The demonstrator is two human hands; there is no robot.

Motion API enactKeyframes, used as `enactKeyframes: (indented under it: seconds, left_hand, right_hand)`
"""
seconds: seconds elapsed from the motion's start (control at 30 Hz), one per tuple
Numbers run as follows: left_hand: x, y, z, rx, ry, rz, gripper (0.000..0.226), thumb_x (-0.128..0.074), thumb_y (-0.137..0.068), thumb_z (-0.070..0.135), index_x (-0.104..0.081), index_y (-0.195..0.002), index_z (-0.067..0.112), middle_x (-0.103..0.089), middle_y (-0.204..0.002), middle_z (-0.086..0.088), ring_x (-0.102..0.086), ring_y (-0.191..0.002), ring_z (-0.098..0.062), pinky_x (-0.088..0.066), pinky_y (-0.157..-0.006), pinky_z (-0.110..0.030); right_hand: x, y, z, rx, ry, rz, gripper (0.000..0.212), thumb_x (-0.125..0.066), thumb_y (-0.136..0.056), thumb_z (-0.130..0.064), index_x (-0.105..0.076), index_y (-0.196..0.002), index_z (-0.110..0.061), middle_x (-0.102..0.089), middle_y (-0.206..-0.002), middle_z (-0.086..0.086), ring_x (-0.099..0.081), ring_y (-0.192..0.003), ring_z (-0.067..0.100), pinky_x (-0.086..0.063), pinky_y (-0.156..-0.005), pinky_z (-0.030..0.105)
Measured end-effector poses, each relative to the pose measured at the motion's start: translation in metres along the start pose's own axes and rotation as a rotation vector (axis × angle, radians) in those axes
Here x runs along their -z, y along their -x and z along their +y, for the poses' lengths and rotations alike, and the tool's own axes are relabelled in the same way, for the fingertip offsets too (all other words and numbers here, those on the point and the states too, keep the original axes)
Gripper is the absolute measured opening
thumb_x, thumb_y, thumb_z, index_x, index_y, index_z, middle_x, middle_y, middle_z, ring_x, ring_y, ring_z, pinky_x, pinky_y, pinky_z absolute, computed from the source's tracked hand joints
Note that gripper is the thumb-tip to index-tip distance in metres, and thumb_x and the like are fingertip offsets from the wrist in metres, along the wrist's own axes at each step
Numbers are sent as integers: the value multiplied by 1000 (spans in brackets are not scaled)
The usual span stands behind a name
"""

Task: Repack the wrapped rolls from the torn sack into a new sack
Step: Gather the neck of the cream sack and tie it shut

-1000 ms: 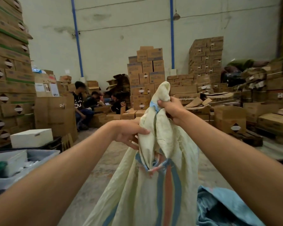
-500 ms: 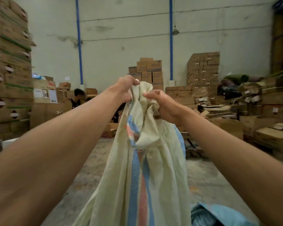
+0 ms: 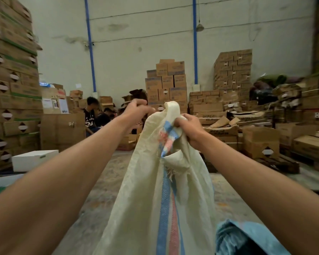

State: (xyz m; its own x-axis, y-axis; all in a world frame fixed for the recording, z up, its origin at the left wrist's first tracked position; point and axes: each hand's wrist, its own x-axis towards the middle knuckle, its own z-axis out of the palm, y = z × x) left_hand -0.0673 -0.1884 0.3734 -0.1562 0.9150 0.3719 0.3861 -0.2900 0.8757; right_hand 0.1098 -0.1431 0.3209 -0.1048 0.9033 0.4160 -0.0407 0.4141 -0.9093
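Sack [image 3: 155, 208] of cream woven plastic, with a blue and pink stripe down its face, hangs in front of you from its gathered mouth, reaching out of view at the bottom edge. Just beside it at your lower right lies a crumpled blue sack [image 3: 247, 238]. Your right hand [image 3: 189, 128] grips the bunched top, fingers curled tight into the cloth. Your left hand [image 3: 136, 112] is at the mouth's left edge, fingers curled, but whether they actually pinch the fabric you cannot tell. A frayed tear shows below the neck. Farther off, on the left, sits a white box [image 3: 33, 160]. Beyond that, people [image 3: 90, 115] sit among stacked cardboard cartons [image 3: 167, 83] against the wall.
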Motion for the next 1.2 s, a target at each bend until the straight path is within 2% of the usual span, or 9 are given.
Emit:
enactKeyframes:
  seconds: [0.13,0.2,0.27,0.43,0.6,0.77,0.93,1.07,1.2]
  left_hand:
    - [-6,20,-54,-21,-195,-569,135,-90,-63,33,13,-151,43,-27,-151,6,-36,-135,-17,-41,-104,-31]
    - [-32,22,-61,-235,-195,-516,145,-94,-54,28,16,-148,41,-31,-148,8,-37,-136,-11,-39,-107,-26]
    - [-54,23,-60,-354,-172,-312,136,-97,-49,28,-1,-145,37,-34,-145,8,-39,-133,-7,-34,-112,-27]
    - [-62,-1,-68,-289,36,-34,66,-89,-60,34,-65,-120,20,-70,-113,5,-65,-108,-13,-51,-98,-35]
    - [-47,-21,-62,-146,106,178,89,-87,-49,51,-60,-127,19,-65,-125,-1,-60,-115,-23,-48,-102,-42]
    - [-37,-48,-41,-188,136,116,83,-89,-48,56,-66,-117,17,-69,-118,-1,-65,-109,-21,-51,-98,-42]
    - [-31,-63,-23,-112,220,127,91,-91,-50,55,-60,-120,5,-69,-110,-3,-68,-95,-19,-58,-79,-29]
    - [-16,-75,-35,-93,186,94,100,-97,-29,53,-66,-117,17,-71,-115,-4,-69,-102,-23,-56,-89,-42]
    - [-12,-44,-23,-49,259,-71,88,-95,-44,49,-65,-120,17,-71,-115,-7,-70,-101,-25,-56,-91,-44]
  right_hand:
    - [2,-4,-26,98,-143,-173,16,-53,-84,-4,-63,-96,-1,-63,-83,15,-62,-75,28,-54,-70,37]
    - [-5,-9,-45,136,-65,-233,31,-55,-82,-14,-61,-103,8,-60,-92,20,-59,-83,31,-50,-80,45]
    - [-15,-17,-55,194,29,-249,39,-57,-78,-20,-59,-102,11,-58,-95,18,-55,-86,30,-47,-82,49]
    - [-3,-19,-46,262,290,-241,25,-64,-90,-33,-59,-113,-25,-61,-110,3,-65,-93,21,-57,-82,39]
    - [24,-5,-9,479,522,410,57,-62,-80,-68,-53,-114,-22,-59,-109,-1,-58,-90,11,-53,-79,32]
    - [37,13,24,-110,468,-401,69,-77,-73,-55,-51,-129,-24,-61,-119,-2,-60,-105,14,-53,-89,39]
    - [38,4,19,143,300,-227,25,-71,-88,-32,-72,-109,-18,-69,-103,-5,-62,-94,11,-50,-76,24]
    - [45,3,5,141,370,-224,39,-58,-94,-47,-72,-104,-13,-58,-82,4,-43,-57,11,-38,-48,24]
    - [45,1,-9,113,307,-126,32,-57,-97,-37,-69,-102,-7,-57,-70,5,-47,-43,11,-43,-39,25]
